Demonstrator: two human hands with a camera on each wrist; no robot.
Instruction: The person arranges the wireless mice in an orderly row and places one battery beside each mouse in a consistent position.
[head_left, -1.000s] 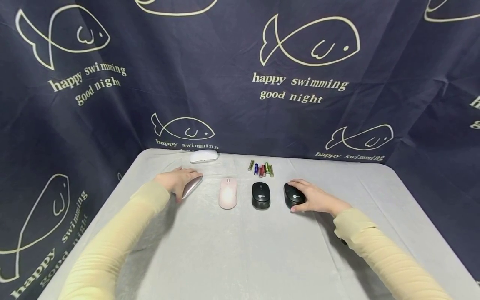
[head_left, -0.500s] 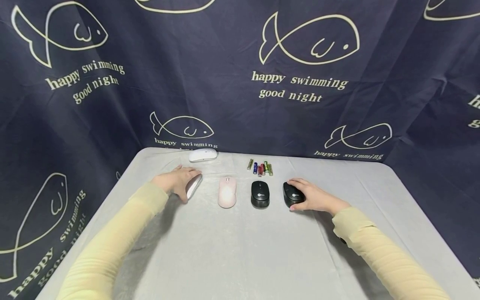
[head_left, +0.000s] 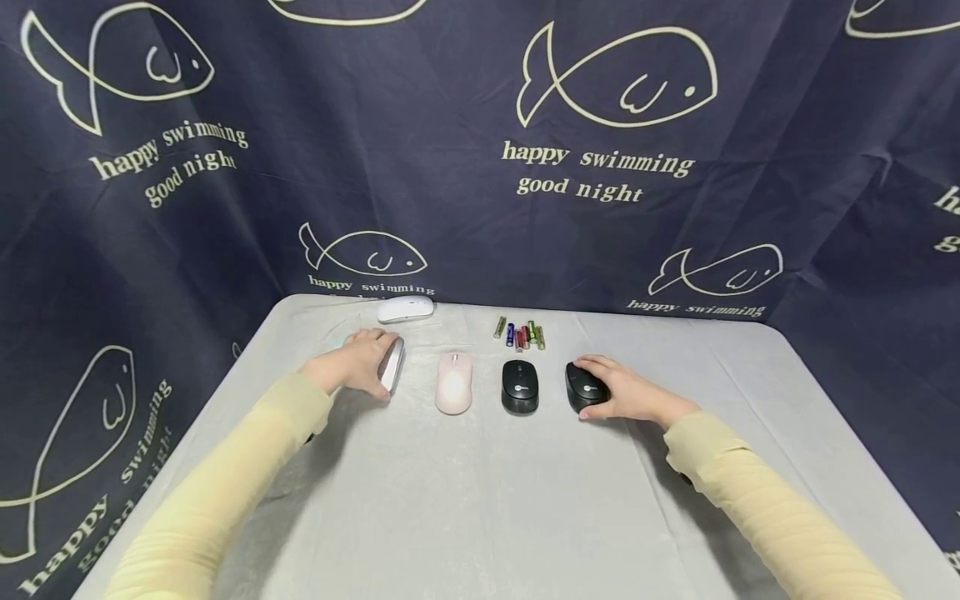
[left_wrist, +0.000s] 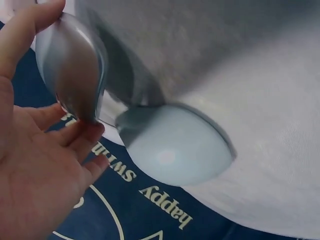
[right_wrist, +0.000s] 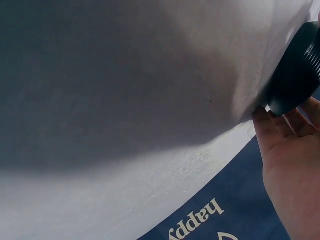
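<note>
My left hand [head_left: 354,363] holds a shiny silver-grey computer mouse [head_left: 392,367] by its edges, thumb on one end and fingertips on the other. In the left wrist view that mouse [left_wrist: 75,70] stands tilted on its side. Beyond it lies a white mouse [left_wrist: 175,147] at the table's back edge. On the right, my right hand [head_left: 628,395] grips a black mouse [head_left: 583,387] between thumb and fingers. Only part of this black mouse [right_wrist: 295,70] enters the right wrist view. A pink mouse [head_left: 454,385] and another black mouse [head_left: 521,387] lie between the hands.
Several small batteries [head_left: 521,335], in green, blue and red, lie in a group behind the middle mice. The table [head_left: 480,492] has a pale grey cloth. A dark blue curtain [head_left: 480,250] with fish drawings hangs right behind its back edge.
My left hand has turned the silver-grey mouse more upright, its near end shifting away from me and rightward. The right hand stays in place on the black mouse.
</note>
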